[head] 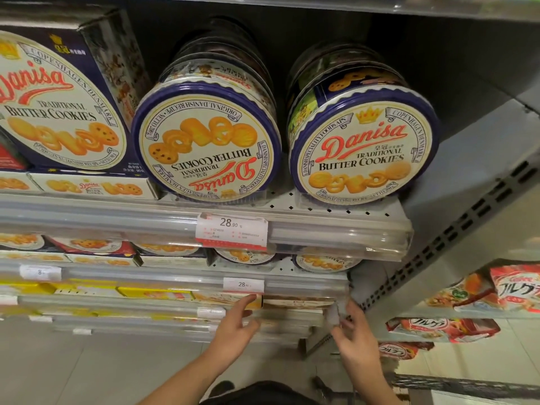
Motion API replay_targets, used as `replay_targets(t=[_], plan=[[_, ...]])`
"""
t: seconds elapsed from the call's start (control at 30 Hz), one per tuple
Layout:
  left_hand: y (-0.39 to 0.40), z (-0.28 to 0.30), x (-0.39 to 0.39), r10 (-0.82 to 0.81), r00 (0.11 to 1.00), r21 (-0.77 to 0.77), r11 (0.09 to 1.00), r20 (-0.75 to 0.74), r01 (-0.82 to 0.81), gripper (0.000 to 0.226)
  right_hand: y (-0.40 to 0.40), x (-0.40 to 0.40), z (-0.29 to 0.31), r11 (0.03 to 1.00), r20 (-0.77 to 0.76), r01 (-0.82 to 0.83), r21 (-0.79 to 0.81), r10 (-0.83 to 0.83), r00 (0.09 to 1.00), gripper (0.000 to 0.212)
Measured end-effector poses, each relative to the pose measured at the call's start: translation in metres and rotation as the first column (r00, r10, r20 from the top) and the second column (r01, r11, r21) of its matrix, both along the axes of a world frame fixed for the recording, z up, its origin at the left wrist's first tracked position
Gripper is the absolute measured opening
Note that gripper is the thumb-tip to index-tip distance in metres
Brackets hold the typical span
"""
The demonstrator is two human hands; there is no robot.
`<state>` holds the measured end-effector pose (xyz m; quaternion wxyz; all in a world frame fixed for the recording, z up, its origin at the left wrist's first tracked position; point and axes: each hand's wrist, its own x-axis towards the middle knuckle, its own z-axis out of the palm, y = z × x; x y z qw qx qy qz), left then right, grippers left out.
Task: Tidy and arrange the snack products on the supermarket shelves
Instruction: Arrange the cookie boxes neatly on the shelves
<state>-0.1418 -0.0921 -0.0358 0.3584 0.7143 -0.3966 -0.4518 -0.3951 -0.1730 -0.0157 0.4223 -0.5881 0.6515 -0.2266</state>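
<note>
Low down, a flat tan snack box lies on a lower shelf behind a clear front rail. My left hand reaches to the box's left end, thumb up against a yellow pack, fingers spread and fairly straight. My right hand is at the box's right end, its fingertips touching the clear rail's corner. Neither hand plainly grips anything. At eye level stand two round blue Danisa butter cookie tins: the left tin has its lid upside down, the right tin reads upright.
A large boxed Danisa tin fills the upper left. Price tags hang on the shelf rails. More tins and yellow packs sit on the shelves between. A perforated grey upright ends this bay; red cereal bags lie to its right.
</note>
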Motion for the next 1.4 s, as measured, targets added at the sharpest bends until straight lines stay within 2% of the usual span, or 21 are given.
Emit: replay_targets(t=[0.1, 0.17, 0.2, 0.27, 0.3, 0.37, 0.47, 0.53, 0.67, 0.77, 0.87, 1.0, 1.13, 1.3, 1.4], plan=[[0.015, 0.000, 0.003, 0.025, 0.989, -0.133, 0.991, 0.146, -0.005, 0.052, 0.014, -0.005, 0.002, 0.973, 0.028, -0.039, -0.229, 0.047, 0.999, 0.051], [0.025, 0.005, 0.004, 0.014, 0.965, -0.210, 0.977, 0.262, 0.043, 0.052, 0.016, -0.006, 0.000, 0.912, -0.076, -0.173, -0.373, 0.155, 0.985, 0.047], [0.030, 0.008, 0.004, 0.007, 0.944, -0.251, 0.965, 0.331, 0.081, 0.051, 0.015, -0.005, -0.001, 0.846, -0.169, -0.289, -0.448, 0.238, 0.957, 0.051], [0.036, 0.015, 0.004, -0.007, 0.886, -0.293, 0.942, 0.463, 0.161, 0.051, 0.012, 0.002, -0.003, 0.648, -0.378, -0.546, -0.531, 0.396, 0.837, 0.061], [0.039, 0.018, 0.004, -0.015, 0.860, -0.293, 0.937, 0.510, 0.191, 0.051, 0.011, 0.008, -0.003, 0.573, -0.463, -0.640, -0.511, 0.444, 0.767, 0.066], [0.043, 0.021, 0.004, -0.026, 0.797, -0.276, 0.931, 0.604, 0.239, 0.053, 0.007, 0.017, -0.006, 0.512, -0.590, -0.739, -0.437, 0.457, 0.665, 0.078], [0.052, 0.024, 0.010, -0.054, 0.648, -0.187, 0.936, 0.760, 0.298, 0.058, 0.004, 0.023, -0.011, 0.531, -0.701, -0.791, -0.304, 0.437, 0.563, 0.094], [0.059, 0.024, 0.018, -0.069, 0.558, -0.115, 0.951, 0.827, 0.288, 0.064, 0.006, 0.024, -0.016, 0.537, -0.735, -0.802, -0.261, 0.428, 0.526, 0.100], [0.070, 0.027, 0.037, 0.016, 0.478, -0.086, 0.988, 0.878, 0.125, 0.079, 0.013, 0.033, -0.016, 0.597, -0.719, -0.750, -0.285, 0.384, 0.579, 0.109], [0.079, 0.029, 0.062, 0.043, 0.453, -0.047, 0.999, 0.890, -0.002, 0.085, 0.019, 0.044, -0.011, 0.624, -0.732, -0.733, -0.269, 0.363, 0.577, 0.109], [0.089, 0.029, 0.091, 0.046, 0.464, -0.006, 0.996, 0.884, -0.088, 0.092, 0.023, 0.053, -0.004, 0.645, -0.763, -0.726, -0.239, 0.338, 0.551, 0.106], [0.095, 0.027, 0.120, 0.055, 0.464, 0.004, 0.992, 0.884, -0.123, 0.096, 0.025, 0.059, -0.001, 0.681, -0.795, -0.706, -0.192, 0.314, 0.519, 0.100], [0.101, 0.020, 0.153, 0.028, 0.447, 0.017, 0.995, 0.894, -0.097, 0.096, 0.033, 0.078, 0.005, 0.750, -0.799, -0.642, -0.157, 0.285, 0.529, 0.095], [0.111, 0.011, 0.198, -0.021, 0.450, 0.045, 0.998, 0.893, -0.043, 0.098, 0.057, 0.113, 0.011, 0.853, -0.731, -0.501, -0.144, 0.250, 0.635, 0.086], [0.120, 0.007, 0.224, -0.070, 0.440, 0.056, 0.997, 0.895, 0.044, 0.104, 0.085, 0.150, 0.025, 0.822, -0.663, -0.521, -0.232, 0.258, 0.703, 0.076]])
